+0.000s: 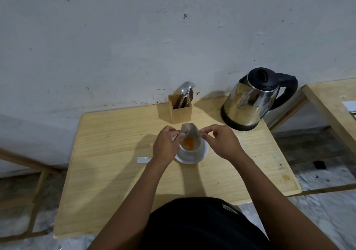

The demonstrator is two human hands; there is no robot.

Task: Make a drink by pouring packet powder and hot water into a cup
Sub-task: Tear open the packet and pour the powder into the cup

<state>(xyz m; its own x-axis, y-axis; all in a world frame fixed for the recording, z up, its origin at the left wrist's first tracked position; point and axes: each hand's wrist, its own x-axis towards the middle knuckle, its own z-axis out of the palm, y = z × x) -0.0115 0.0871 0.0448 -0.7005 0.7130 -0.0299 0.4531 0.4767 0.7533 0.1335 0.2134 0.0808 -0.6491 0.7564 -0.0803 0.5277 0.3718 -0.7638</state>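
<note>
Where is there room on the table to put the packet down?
Bare wood lies left of the torn strip, and between the saucer and the table's near edge. It is crowded between the cutlery box, kettle and cup.

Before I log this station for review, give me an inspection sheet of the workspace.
Surface: pale wooden table, some stains.
Job's things: white cup on white saucer, orange powder inside; grey packet tipped over it; steel kettle with black lid back right.
Clutter: wooden cutlery box; white torn strip.
Grippers: left hand and right hand fingers pinch the packet.
Cables: nothing seen.
Surroundings: scuffed white wall; second table right.
</note>
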